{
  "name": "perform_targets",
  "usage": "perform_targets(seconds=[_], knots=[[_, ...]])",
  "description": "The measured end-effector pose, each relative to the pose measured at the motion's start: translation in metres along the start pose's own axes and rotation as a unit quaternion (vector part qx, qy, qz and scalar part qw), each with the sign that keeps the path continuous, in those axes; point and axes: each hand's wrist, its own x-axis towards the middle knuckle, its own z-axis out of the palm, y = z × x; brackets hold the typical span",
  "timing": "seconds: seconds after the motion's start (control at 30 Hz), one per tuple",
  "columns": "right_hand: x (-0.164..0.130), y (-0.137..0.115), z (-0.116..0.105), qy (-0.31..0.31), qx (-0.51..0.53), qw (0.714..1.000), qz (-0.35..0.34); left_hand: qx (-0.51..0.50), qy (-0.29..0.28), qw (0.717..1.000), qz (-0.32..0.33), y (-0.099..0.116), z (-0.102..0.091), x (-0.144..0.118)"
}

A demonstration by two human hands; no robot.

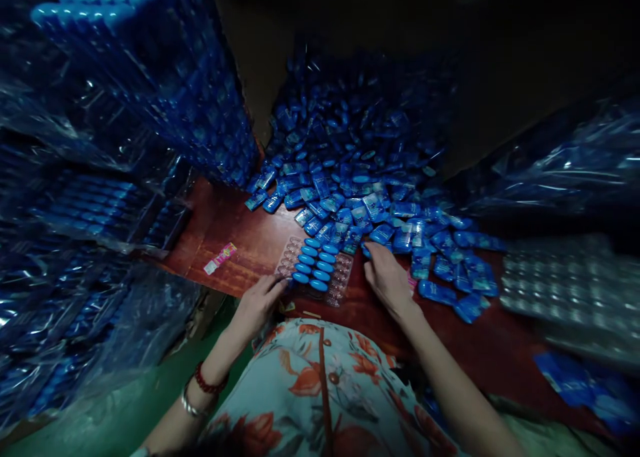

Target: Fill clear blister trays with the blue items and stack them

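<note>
A clear plastic blister tray [341, 280] lies on the table in front of me. Two columns of glossy blue flat containers [321, 275] stand in its middle, with bare pockets on either side. My left hand [257, 305] is at the tray's near left corner, fingers curled together; a bit of blue shows at the fingertips, mostly hidden. To the right of the tray, my right hand [389, 278] pinches a small blue container [367, 249] at the near edge of a heap of similar labelled blue containers [350, 207].
Tall stacks of filled trays [200, 103] wrapped in plastic rise on the left. Nested clear trays [555, 283] sit at the right. A pink and white strip [220, 259] lies on the reddish wooden table [255, 240]. Loose blue packs [585, 383] are at the lower right.
</note>
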Motion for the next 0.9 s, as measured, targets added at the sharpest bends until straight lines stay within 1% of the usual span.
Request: perform_targets(seconds=[0.03, 0.07, 0.1, 0.13, 0.17, 0.2, 0.27, 0.33, 0.37, 0.4, 0.43, 0.47, 0.5, 0.53, 0.63, 0.7, 0.73, 0.77, 0.8, 0.83, 0.87, 0.9], knots=[[-0.004, 0.003, -0.002, 0.033, 0.044, 0.998, 0.008, 0.029, 0.011, 0.999, 0.024, -0.001, 0.003, 0.000], [-0.009, 0.005, -0.005, 0.061, 0.088, 0.994, 0.030, 0.052, 0.020, 0.997, 0.044, -0.001, 0.006, 0.001], [-0.016, 0.005, -0.008, 0.078, 0.137, 0.985, 0.068, 0.068, 0.026, 0.996, 0.060, -0.002, 0.008, 0.001], [-0.025, 0.003, -0.012, 0.081, 0.194, 0.971, 0.118, 0.075, 0.027, 0.994, 0.073, -0.003, 0.010, 0.001], [-0.034, 0.000, -0.016, 0.073, 0.260, 0.948, 0.169, 0.076, 0.024, 0.994, 0.080, -0.003, 0.011, 0.001], [-0.043, -0.006, -0.019, 0.056, 0.331, 0.917, 0.214, 0.069, 0.018, 0.994, 0.083, -0.003, 0.012, 0.001], [-0.058, -0.021, -0.024, 0.003, 0.469, 0.841, 0.271, 0.034, 0.000, 0.997, 0.070, -0.004, 0.012, 0.003], [-0.068, -0.038, -0.025, -0.055, 0.568, 0.765, 0.300, -0.026, -0.015, 0.999, 0.027, -0.003, 0.012, 0.006], [-0.070, -0.045, -0.024, -0.078, 0.600, 0.733, 0.312, -0.065, -0.020, 0.998, -0.003, -0.003, 0.011, 0.008], [-0.071, -0.051, -0.022, -0.095, 0.623, 0.706, 0.324, -0.108, -0.023, 0.993, -0.036, -0.002, 0.011, 0.009], [-0.070, -0.054, -0.020, -0.104, 0.639, 0.685, 0.336, -0.150, -0.025, 0.986, -0.072, -0.001, 0.010, 0.011], [-0.069, -0.057, -0.017, -0.106, 0.647, 0.671, 0.347, -0.188, -0.025, 0.976, -0.112, 0.000, 0.009, 0.011], [-0.067, -0.057, -0.015, -0.104, 0.647, 0.665, 0.359, -0.222, -0.027, 0.963, -0.153, 0.002, 0.008, 0.012], [-0.065, -0.057, -0.012, -0.100, 0.641, 0.665, 0.370, -0.252, -0.030, 0.947, -0.196, 0.003, 0.008, 0.011], [-0.061, -0.051, -0.006, -0.095, 0.611, 0.681, 0.393, -0.342, -0.047, 0.886, -0.309, 0.005, 0.010, 0.007], [-0.061, -0.047, -0.002, -0.096, 0.593, 0.696, 0.394, -0.394, -0.045, 0.848, -0.351, 0.005, 0.012, 0.003], [-0.061, -0.045, -0.001, -0.098, 0.585, 0.703, 0.392, -0.412, -0.041, 0.835, -0.362, 0.004, 0.013, 0.002], [-0.062, -0.044, -0.001, -0.099, 0.578, 0.711, 0.388, -0.423, -0.037, 0.828, -0.367, 0.004, 0.014, 0.000], [-0.062, -0.043, -0.001, -0.097, 0.572, 0.718, 0.385, -0.427, -0.035, 0.825, -0.368, 0.004, 0.014, 0.000], [-0.063, -0.043, -0.001, -0.094, 0.570, 0.723, 0.380, -0.422, -0.033, 0.830, -0.364, 0.004, 0.013, 0.000], [-0.064, -0.044, -0.003, -0.090, 0.571, 0.725, 0.374, -0.406, -0.030, 0.842, -0.353, 0.004, 0.011, 0.000], [-0.065, -0.046, -0.004, -0.088, 0.578, 0.724, 0.366, -0.379, -0.023, 0.863, -0.334, 0.005, 0.009, 0.000]])
